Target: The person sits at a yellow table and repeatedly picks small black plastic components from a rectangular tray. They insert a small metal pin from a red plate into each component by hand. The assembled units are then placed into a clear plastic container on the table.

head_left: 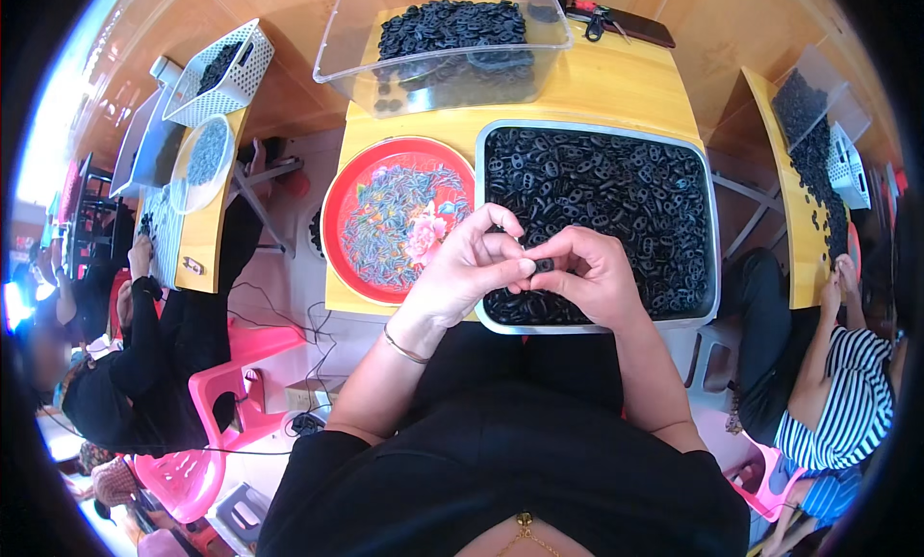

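Observation:
Both of my hands meet over the left front part of a steel tray [713, 240] filled with black plastic pieces [602, 201], many with two holes. Between the fingertips sits one small black plastic piece [545, 265]. My right hand [602, 278] pinches it between thumb and forefinger. At its left end, my left hand [472, 268] is closed, its thumb pressed on the piece and its forefinger curled above. Whether the left fingers also hold something tiny cannot be made out. Close by on the left, a round red tray [339, 240] holds many thin, small metallic-looking pieces.
A clear plastic bin [443, 90] with black pieces stands at the back of the yellow table [414, 124]. Scissors [599, 20] lie beside a dark case [645, 30]. People work at side tables; a pink chair [250, 365] and cables [322, 341] are at left.

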A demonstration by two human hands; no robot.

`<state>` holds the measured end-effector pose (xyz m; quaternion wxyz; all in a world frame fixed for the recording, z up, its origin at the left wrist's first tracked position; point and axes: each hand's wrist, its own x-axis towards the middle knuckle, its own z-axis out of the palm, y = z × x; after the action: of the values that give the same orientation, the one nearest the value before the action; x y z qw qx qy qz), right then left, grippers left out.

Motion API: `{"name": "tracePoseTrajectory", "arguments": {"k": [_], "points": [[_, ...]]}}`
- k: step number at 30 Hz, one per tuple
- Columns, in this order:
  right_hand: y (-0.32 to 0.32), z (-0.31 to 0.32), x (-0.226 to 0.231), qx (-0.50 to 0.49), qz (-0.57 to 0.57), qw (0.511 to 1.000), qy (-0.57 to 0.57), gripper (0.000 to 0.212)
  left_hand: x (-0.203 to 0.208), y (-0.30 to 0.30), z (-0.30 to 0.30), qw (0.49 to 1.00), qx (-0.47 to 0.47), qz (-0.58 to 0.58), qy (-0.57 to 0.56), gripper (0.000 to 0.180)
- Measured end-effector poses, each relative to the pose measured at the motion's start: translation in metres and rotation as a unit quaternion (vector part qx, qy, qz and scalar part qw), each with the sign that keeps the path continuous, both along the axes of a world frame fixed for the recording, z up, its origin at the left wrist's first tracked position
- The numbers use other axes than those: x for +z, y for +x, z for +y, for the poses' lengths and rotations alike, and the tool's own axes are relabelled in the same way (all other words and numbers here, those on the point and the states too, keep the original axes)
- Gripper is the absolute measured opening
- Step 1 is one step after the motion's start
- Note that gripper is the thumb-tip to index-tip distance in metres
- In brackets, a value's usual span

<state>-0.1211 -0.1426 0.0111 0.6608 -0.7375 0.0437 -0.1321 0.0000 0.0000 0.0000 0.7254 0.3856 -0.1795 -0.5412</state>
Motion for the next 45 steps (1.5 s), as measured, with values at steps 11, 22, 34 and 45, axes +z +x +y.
{"name": "tracePoseTrajectory", "arguments": {"k": [11,22,34,45], "points": [[0.001,-0.004,-0.01,0.016,-0.011,0.993,0.121,0.03,-0.001,0.0,-0.003,1.0,0.013,0.006,-0.016,0.036],[0.0,-0.005,0.0,-0.031,-0.015,0.996,0.084,0.039,0.024,0.028,-0.018,0.985,0.041,-0.166,-0.004,0.02],[-0.004,-0.017,0.001,-0.072,-0.009,0.996,0.056,0.025,0.076,0.111,-0.014,0.677,0.19,-0.703,0.103,0.015],[-0.004,-0.016,-0.001,-0.062,-0.006,0.995,0.078,0.019,-0.016,0.056,0.047,0.658,0.003,-0.714,0.241,0.008]]}}
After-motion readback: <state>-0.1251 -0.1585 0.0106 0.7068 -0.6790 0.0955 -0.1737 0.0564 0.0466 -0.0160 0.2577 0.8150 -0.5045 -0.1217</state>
